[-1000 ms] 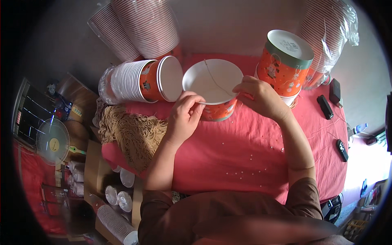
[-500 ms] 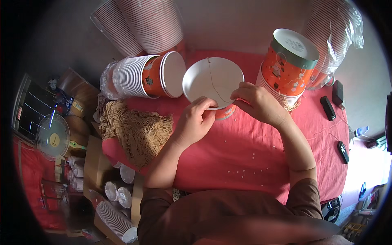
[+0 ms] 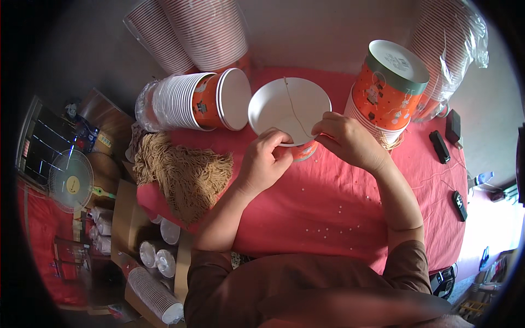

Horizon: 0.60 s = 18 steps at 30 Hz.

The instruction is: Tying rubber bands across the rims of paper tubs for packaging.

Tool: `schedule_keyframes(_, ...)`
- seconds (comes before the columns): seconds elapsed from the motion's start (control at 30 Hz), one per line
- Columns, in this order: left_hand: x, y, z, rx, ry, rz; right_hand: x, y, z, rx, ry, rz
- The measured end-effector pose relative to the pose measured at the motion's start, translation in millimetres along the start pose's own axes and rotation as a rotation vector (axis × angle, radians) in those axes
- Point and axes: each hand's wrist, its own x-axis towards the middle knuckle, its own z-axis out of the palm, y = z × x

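Note:
An open paper bucket (image 3: 268,106), white inside and orange outside, stands upright on the table in front of me. A thin tan string (image 3: 292,105) hangs over its far rim and runs down across the inside toward the near right rim. My left hand (image 3: 266,164) grips the near rim, its fingertips over the edge. At the right rim my right hand (image 3: 353,143) is closed in a pinch on the string's near end; the fingertips partly hide it. Left of my left arm lies a thick bundle of tan strings (image 3: 183,175).
A stack of nested buckets (image 3: 180,101) lies on its side at left. Upside-down orange buckets (image 3: 385,98) stand at right. Wrapped stacks (image 3: 208,33) rise behind. Small white bits dot the red cloth (image 3: 306,218). Black devices (image 3: 439,146) sit at the right edge; a carton (image 3: 128,218) stands lower left.
The whole view has shifted slightly. Both hands keep their places at the bucket's rim, and the string still lies across its inside.

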Motion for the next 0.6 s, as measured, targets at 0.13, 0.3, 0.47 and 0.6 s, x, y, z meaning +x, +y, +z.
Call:
schedule_keyframes(0.13,0,-3,-2,-0.092,-0.043,-0.057,-3,8,-6,0.027,0.022,-0.063)
schedule_keyframes(0.3,-1,8,0,-0.049,0.142,0.035,-2,-11,-25,0.312,-0.082,0.198)
schedule_keyframes(0.47,-11,27,-3,-0.150,0.015,0.132,-4,-30,-24,0.793,-0.122,0.284)
schedule_keyframes(0.6,-21,32,10,-0.659,-0.289,-0.257,-6,-41,-16,0.972,-0.089,0.198)
